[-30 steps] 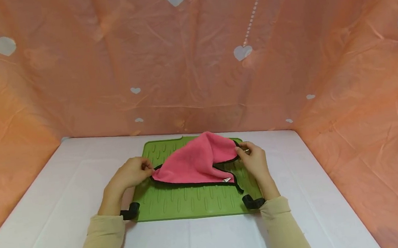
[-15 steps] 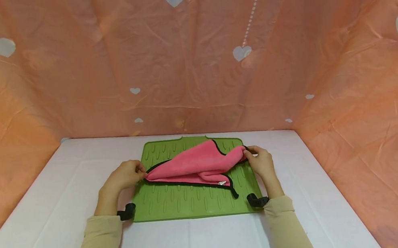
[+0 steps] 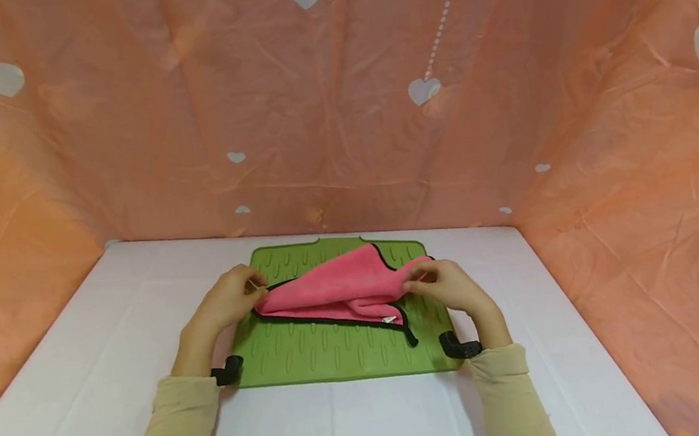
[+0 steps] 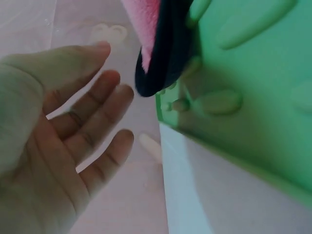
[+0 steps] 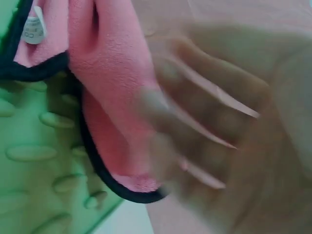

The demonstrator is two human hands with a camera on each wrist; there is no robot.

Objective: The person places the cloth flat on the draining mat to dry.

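A pink cloth with black edging (image 3: pixel 337 283), folded over itself, lies on a green ridged mat (image 3: pixel 338 358). Its white label (image 3: pixel 389 320) shows near the front right corner. My left hand (image 3: pixel 230 301) is at the cloth's left end; in the left wrist view its loosely bent fingers (image 4: pixel 109 114) stand apart from the black-edged corner (image 4: pixel 163 73). Over the right end is my right hand (image 3: pixel 449 286), its fingers spread and blurred in the right wrist view, overlapping the pink fabric (image 5: pixel 117 73) there. Neither hand grips the cloth.
The mat lies on a white-covered table (image 3: pixel 270 432). Orange sheeting (image 3: pixel 338 105) with white hearts rises behind and along both sides. A black wrist mount (image 3: pixel 228 371) sits on the left wrist, and another mount (image 3: pixel 459 345) on the right.
The cloth was pulled sideways and lowered into a flatter fold. Both hands have since let go of its ends; the left rose slightly, and the right moved inward to the left over the fabric.
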